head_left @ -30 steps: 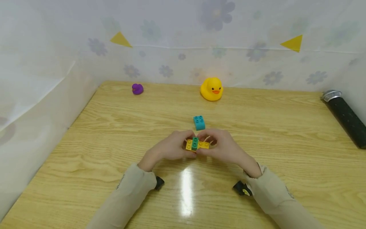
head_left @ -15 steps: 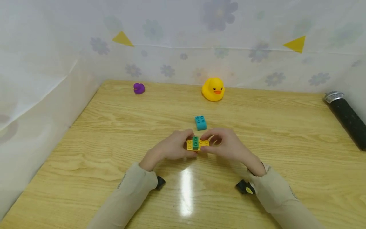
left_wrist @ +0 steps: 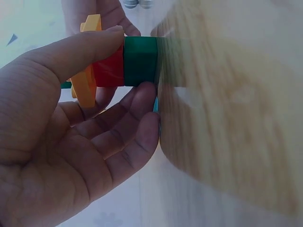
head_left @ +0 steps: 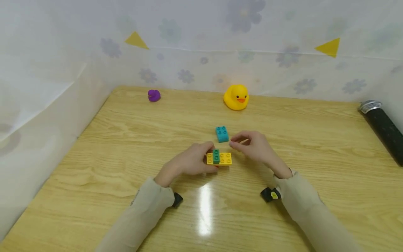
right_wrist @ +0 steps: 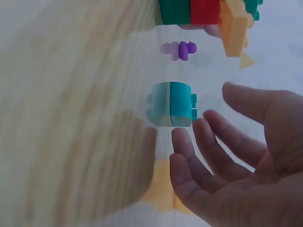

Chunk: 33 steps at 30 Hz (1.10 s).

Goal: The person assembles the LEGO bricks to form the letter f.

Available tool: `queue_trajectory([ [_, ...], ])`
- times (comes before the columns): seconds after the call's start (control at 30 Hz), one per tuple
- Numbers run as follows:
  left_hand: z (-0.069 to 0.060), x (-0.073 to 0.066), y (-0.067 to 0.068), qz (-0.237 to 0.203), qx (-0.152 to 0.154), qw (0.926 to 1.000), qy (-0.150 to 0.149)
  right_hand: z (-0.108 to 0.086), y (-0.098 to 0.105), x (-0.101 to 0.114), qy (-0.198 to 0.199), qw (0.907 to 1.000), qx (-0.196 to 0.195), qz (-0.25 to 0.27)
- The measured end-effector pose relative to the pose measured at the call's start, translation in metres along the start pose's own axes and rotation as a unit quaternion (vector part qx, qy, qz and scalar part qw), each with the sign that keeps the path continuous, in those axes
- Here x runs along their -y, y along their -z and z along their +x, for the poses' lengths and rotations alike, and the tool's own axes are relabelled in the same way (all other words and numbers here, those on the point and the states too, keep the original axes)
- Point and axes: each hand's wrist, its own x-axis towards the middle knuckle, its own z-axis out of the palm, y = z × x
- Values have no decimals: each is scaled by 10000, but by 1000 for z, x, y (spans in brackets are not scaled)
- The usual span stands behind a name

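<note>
My left hand [head_left: 192, 160] grips a stack of bricks standing on the table. In the left wrist view the stack has a green brick [left_wrist: 140, 61] at the bottom, a red brick [left_wrist: 109, 67] above it and a yellow plate [left_wrist: 84, 87] over that. A small green brick [head_left: 216, 156] sits on the yellow plate [head_left: 225, 158], left of its middle. My right hand [head_left: 255, 148] holds nothing; its fingertips are just right of a teal brick [head_left: 222, 134], apart from it. In the right wrist view the fingers curve loosely beside the teal brick [right_wrist: 180, 104].
At the back of the wooden table [head_left: 126, 122] stand a purple duck [head_left: 154, 95] on the left and a yellow duck [head_left: 236, 97] near the middle. A black microphone [head_left: 384, 131] lies along the right side. Patterned white cloth hangs behind.
My right hand has let go of the brick stack and moved up and right, near the teal brick. My left hand still grips the stack in about the same place.
</note>
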Motion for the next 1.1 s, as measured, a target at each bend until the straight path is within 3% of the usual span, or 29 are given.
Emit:
queue_trajectory([
  [0.23, 0, 0, 1, 23, 10, 10000, 8, 13, 1, 4, -972, 9945, 59, 374],
  [0.33, 1, 0, 1, 2, 33, 10000, -4, 19, 0, 5, -1210, 9913, 14, 514],
  [0.47, 1, 0, 1, -18, 30, 10000, -28, 24, -3, 8, -1331, 9897, -70, 521],
  [1.1, 1, 1, 1, -116, 18, 9999, -67, 42, -18, 18, -1345, 9890, 51, -606],
])
